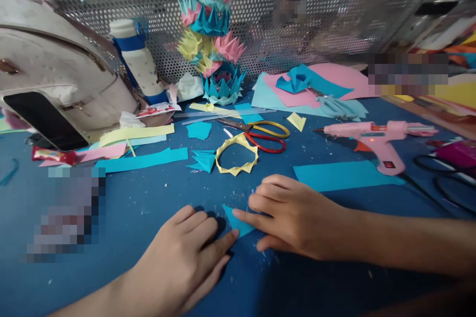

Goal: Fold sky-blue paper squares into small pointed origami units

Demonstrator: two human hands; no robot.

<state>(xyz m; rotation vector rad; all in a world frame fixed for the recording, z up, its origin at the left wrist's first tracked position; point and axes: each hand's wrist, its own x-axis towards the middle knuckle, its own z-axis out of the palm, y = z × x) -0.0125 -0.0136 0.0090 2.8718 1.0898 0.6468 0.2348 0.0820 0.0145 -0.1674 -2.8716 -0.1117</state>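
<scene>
A small blue paper triangle point(243, 225) lies flat on the blue table between both hands. My left hand point(193, 252) rests at its left, the index fingertip pressing its lower edge and the other fingers curled. From the right, my right hand point(288, 218) presses the paper with an outstretched index finger; its thumb is apart below and the remaining fingers are bent. Just beyond lies a pointed yellow paper ring point(237, 156), with folded blue paper points point(204, 160) at its left side.
Scissors point(266, 136) lie behind the ring. At right are a pink glue gun point(383, 141) with a cord and a blue strip point(345, 176). A phone point(46, 121), bottle point(137, 64) and bag point(55, 54) stand at left. A paper tower point(211, 20) rises behind.
</scene>
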